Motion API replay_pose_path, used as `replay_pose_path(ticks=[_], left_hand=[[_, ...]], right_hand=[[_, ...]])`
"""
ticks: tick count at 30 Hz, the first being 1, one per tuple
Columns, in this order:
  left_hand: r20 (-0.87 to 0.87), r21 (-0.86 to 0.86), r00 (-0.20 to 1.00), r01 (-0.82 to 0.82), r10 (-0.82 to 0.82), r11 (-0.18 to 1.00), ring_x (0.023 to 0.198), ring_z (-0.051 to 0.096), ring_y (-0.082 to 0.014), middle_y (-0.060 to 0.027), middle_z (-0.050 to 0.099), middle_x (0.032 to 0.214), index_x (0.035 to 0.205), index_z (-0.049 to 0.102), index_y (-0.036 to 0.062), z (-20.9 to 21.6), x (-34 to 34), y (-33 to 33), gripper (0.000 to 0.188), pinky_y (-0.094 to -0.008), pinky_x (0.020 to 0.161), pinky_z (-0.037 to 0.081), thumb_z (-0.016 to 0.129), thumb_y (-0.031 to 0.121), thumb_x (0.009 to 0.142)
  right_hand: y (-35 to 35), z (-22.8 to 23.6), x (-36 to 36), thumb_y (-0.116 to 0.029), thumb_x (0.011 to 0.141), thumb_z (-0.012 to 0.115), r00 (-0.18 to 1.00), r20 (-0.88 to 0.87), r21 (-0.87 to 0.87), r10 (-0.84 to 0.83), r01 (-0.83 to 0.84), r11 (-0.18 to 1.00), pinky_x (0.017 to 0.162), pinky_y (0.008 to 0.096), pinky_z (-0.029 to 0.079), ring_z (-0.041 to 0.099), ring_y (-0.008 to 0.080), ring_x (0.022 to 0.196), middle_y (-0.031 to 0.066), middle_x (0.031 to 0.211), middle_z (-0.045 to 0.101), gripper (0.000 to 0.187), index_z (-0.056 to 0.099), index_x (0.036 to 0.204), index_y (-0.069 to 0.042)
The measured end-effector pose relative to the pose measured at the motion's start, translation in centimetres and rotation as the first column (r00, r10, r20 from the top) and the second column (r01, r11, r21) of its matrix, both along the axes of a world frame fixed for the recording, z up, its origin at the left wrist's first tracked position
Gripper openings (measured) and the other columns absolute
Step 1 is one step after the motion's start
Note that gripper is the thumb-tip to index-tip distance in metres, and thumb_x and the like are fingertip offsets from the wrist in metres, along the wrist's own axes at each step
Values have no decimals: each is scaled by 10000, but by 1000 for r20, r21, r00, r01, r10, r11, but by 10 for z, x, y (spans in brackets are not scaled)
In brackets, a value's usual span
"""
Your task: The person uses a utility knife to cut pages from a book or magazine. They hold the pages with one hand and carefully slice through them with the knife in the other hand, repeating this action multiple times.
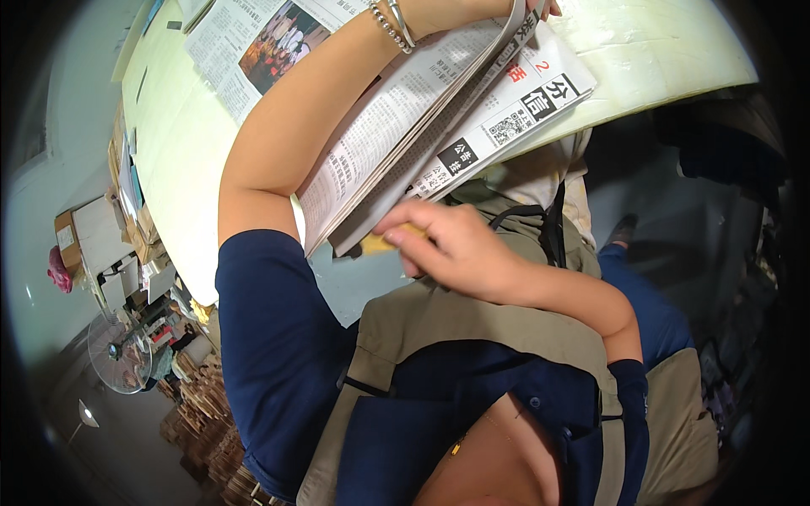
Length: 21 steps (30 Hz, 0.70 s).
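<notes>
A folded stack of newspapers [396, 139] lies slantwise over the table's near edge, with its upper layers lifted from the sheets below [472, 143]. My left arm reaches across it, and my left hand [460, 12] closes round the raised paper edge at the top of the view; part of that hand is cut off. At the stack's near end, my right hand [451, 244] grips a yellow piece [384, 243], perhaps a handle, with a dark end beside the opened fold. Its far part is hidden by hand and paper, so its kind is unclear.
Another newspaper page with a colour photo [283, 46] lies farther left on the pale, curved tabletop [173, 169]. A fan [120, 352], cardboard boxes [84, 232] and tall brown stacks [207, 405] stand at the left. Another person's blue-clad leg [645, 304] shows at the right.
</notes>
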<state>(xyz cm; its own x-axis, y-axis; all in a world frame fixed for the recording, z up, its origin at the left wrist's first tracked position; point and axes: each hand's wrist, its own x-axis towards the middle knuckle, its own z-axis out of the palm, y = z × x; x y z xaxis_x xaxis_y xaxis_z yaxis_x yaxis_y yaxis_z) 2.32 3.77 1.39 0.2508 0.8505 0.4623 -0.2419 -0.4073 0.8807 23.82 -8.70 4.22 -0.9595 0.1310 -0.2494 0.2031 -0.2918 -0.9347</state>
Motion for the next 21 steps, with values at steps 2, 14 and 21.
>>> replay_pose_path(ticks=[2,14,21], left_hand=[[24,17,1000,16,-17,1000,802,592,-136,-41,627,802,811,629,42,0,2,5,54,-309,842,473,664,76,833],[-670,210,733,29,122,977,1193,510,-326,-206,627,1210,670,528,70,34,19,-14,148,-425,991,412,439,68,552],[-747,250,641,28,174,968,1110,611,-325,-131,700,1074,708,555,109,40,26,-17,219,-575,1119,210,462,87,511]], right_hand=[[-6,-2,-4,-217,971,502,991,14,-7,131,-131,991,573,299,489,606,164,549,64,609,621,227,622,977,-24],[104,13,104,-87,958,529,768,-25,85,-640,640,764,491,167,351,483,28,555,13,739,600,176,645,999,38],[122,7,99,-103,971,545,483,-205,269,-851,864,425,520,161,350,484,25,591,3,749,593,182,645,1028,38]])
